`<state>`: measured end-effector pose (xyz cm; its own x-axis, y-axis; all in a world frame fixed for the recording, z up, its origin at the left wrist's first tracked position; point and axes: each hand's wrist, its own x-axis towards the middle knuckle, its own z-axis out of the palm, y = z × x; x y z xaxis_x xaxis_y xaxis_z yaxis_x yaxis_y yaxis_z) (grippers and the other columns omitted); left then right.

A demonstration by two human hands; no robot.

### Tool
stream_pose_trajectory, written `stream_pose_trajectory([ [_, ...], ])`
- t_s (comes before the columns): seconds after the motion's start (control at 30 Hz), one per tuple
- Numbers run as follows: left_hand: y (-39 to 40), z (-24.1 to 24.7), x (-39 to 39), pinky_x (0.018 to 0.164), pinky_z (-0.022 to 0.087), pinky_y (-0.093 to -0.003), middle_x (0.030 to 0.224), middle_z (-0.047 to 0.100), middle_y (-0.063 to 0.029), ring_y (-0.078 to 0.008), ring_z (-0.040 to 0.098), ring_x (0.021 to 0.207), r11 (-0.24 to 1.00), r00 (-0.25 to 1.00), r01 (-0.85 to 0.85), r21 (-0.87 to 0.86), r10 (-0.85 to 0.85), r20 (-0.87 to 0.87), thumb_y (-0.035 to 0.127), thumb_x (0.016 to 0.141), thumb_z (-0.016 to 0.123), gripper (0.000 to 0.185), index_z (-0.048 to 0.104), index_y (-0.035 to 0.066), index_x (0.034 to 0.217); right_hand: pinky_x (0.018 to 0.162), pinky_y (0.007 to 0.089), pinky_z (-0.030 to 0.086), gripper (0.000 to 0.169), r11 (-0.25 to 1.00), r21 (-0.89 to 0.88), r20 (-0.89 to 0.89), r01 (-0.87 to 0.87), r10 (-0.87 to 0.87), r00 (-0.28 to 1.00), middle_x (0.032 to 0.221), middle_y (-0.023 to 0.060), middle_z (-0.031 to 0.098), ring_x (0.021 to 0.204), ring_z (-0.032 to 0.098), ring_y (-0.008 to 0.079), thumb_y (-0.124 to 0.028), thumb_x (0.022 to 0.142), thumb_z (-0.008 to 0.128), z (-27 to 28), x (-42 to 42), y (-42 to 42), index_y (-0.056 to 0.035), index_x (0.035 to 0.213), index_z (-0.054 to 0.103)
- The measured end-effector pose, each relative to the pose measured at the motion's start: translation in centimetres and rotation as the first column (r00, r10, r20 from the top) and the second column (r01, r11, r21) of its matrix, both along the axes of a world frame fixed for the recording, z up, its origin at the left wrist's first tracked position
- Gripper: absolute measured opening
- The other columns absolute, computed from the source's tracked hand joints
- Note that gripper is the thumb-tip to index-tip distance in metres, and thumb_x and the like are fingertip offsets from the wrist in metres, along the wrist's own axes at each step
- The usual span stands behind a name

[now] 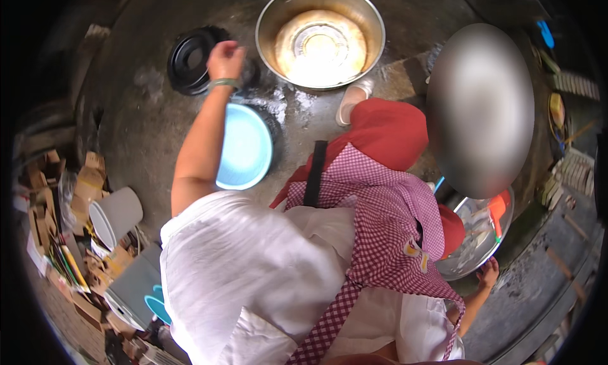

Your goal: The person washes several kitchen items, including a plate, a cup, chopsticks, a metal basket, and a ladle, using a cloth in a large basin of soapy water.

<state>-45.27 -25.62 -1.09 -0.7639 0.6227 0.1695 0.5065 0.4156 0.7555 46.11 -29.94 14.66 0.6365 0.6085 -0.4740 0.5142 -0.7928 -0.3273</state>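
Observation:
My left hand, with a green bangle at the wrist, is beside a round black lid-like object. Its fingers are partly curled and apart, and nothing shows in them. Below it a light blue plastic basin is partly covered by my forearm. A large, wide metal basin stands at top centre. At the lower right, my right hand is at the rim of a shiny basin; whether it grips the rim cannot be told. That basin holds an orange-red scoop-like utensil and indistinct pale items.
Wet concrete floor surrounds the basins. Cardboard pieces, a grey bucket and a grey bin lie at the left. A blurred oval hides part of the right side. A foot in a pale shoe is beside the large basin.

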Motion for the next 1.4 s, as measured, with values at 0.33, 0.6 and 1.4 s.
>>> stream_pose_trajectory([
  [0.33, -6.0, 2.5, -7.9, 0.092, 0.034, -0.0359, 0.11, 0.053, -0.0217, -0.0305, 0.051, 0.103, 0.686, 0.866, 0.083, -0.723, -0.409, -0.288, 0.062, 0.066, 0.057, 0.082, 0.045, -0.002, 0.116, 0.052, 0.028, 0.039, 0.032, 0.986, 0.049, 0.087, -0.157, 0.152, 0.985, 0.091, -0.0031, 0.056, 0.077, 0.052, 0.0114, -0.025, 0.078, 0.057, 3.5, -2.8, 7.0, -0.0185, 0.109, 0.054],
  [0.6, -3.2, 2.4, -7.1, 0.096, 0.03, -0.0389, 0.105, 0.056, -0.0225, -0.0318, 0.053, 0.101, 0.528, 0.949, 0.054, -0.848, -0.291, -0.12, 0.065, 0.067, 0.052, 0.082, 0.044, -0.003, 0.112, 0.05, 0.0273, 0.041, 0.03, 0.994, 0.033, 0.068, -0.106, 0.104, 0.992, 0.089, -0.0033, 0.056, 0.074, 0.052, 0.0105, -0.025, 0.079, 0.057, 4.8, -3.3, 4.0, -0.0179, 0.107, 0.055],
  [1.4, -4.9, 4.4, 5.6, 0.087, 0.036, -0.0377, 0.095, 0.06, -0.0222, -0.0314, 0.056, 0.095, 0.569, 0.974, 0.175, -0.804, -0.22, 0.056, 0.053, 0.062, 0.063, 0.074, 0.044, -0.005, 0.104, 0.075, 0.0246, 0.043, 0.019, 0.238, 0.429, -0.115, -0.871, 0.971, 0.209, 0.094, 0.0056, 0.06, 0.086, 0.055, 0.0132, -0.013, 0.083, 0.054, 0.9, -49.0, 20.1, -0.0024, 0.097, 0.059],
])
